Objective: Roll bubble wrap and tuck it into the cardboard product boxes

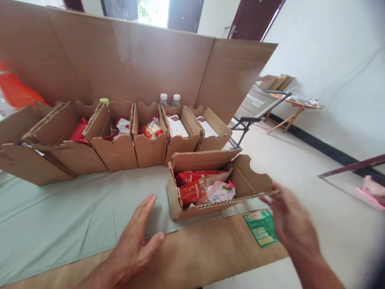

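Observation:
An open cardboard box (252,180) sits apart from the others near the front right of the table. Inside it lie red snack packets (191,192) and a white and pink packet (221,192). My right hand (293,218) is at the box's right end, fingers around its corner edge, slightly blurred. Left of the box, my left hand (136,237) hovers over the table, fingers stretched out and thumb apart, holding nothing.
Behind stands a row of cardboard boxes (118,152) holding packets and white cartons (177,126). A tall cardboard panel (135,60) rises behind them, with two white-capped bottles (163,98) in front. Green cloth (99,200) and brown cardboard (204,251) cover the table. A folding chair (255,102) stands right.

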Tool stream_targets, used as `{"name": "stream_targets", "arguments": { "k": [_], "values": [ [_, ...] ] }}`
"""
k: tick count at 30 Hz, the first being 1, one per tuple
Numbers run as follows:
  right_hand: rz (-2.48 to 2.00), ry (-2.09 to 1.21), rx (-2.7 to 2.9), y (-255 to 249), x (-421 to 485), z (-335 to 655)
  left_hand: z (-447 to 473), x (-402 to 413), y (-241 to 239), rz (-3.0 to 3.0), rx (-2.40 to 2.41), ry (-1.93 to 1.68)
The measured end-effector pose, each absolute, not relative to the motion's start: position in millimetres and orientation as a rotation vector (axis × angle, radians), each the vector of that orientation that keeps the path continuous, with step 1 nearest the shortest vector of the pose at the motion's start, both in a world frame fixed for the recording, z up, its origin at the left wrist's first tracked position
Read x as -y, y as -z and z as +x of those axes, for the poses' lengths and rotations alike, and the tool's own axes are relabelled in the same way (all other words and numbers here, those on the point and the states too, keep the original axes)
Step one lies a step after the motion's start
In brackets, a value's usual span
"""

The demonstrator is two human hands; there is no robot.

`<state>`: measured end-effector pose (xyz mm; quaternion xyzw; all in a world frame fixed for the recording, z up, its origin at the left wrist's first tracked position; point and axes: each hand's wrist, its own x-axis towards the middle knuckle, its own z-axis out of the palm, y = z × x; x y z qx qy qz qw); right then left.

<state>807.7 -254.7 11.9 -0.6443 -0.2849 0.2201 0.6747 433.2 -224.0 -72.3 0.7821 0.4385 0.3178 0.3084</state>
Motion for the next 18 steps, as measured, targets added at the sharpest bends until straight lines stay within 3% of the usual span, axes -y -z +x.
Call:
{"name": "stream_targets", "arguments": {
  "k": [4, 12, 18],
  "values": [
    [-1.429, -0.693, 0.618, 49.9, 251.4, 784.2, 484.0, 223.3, 65.5, 1.866, -0.995, -0.889],
    [-1.21, -0.998, 0.862, 68.9, 204.3, 711.6, 441.6, 190.0, 70.3, 1.627, -1.4, -1.159],
    [-1.265, -0.921, 0.979, 97.9, 199.2, 693.8, 415.9, 168.2, 79.6, 1.602, -1.525, -1.201]
  ]
}}
